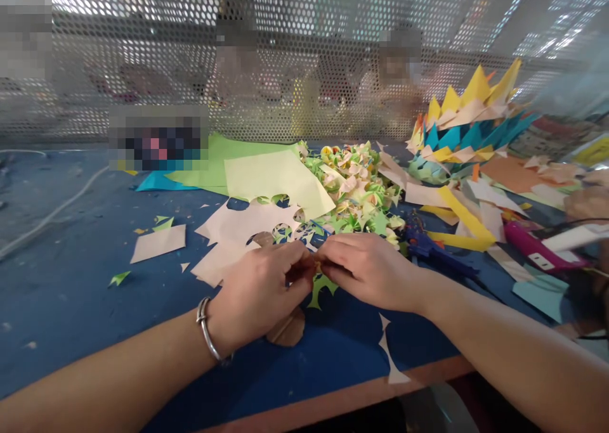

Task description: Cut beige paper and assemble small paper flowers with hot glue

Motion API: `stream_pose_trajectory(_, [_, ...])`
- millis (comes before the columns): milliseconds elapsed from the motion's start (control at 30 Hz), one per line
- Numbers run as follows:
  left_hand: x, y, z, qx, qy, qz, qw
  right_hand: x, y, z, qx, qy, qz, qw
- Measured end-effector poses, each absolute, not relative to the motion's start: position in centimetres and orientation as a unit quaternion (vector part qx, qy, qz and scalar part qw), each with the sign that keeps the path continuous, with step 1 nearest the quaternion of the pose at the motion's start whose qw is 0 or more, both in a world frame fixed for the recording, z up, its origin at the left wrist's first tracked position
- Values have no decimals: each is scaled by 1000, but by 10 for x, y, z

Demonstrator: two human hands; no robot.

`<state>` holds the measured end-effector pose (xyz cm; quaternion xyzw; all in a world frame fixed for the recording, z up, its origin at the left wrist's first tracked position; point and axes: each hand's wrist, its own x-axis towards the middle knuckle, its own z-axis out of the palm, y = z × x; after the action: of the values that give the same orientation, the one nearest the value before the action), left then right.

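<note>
- A small green paper piece (321, 288) was pinched by left hand (259, 293) and right hand (366, 269), fingertips meeting.
- Paper scraps (238, 230) lay on the blue table (71, 293).

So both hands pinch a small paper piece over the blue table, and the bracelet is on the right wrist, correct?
Not quite: the head view shows the bracelet on the left wrist. Both the left hand and right hand do pinch the small paper piece over the blue table.

Behind the heap of small folded paper flowers (354, 189) stands the perforated metal screen (295, 59) — cut paper sheets (238, 230) left, glue gun (438, 249) right.
</note>
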<state>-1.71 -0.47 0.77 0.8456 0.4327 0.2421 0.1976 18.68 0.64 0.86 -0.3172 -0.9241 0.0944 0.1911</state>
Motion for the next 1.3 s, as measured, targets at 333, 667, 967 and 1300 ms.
stream_pose_trajectory(333, [-20,3,4,867,393,241,191,189,8,18,-322,-918,111,203])
stream_pose_trajectory(667, [-22,6,8,818,412,329,231,275,-12,36,-546,-821,-13,167])
stream_pose_trajectory(967, [-20,8,5,807,399,345,266,344,-36,-13,-667,-733,-14,134])
stream_pose_trajectory(1300, [-20,8,9,794,393,358,294,337,-29,-19,-696,-685,-17,215])
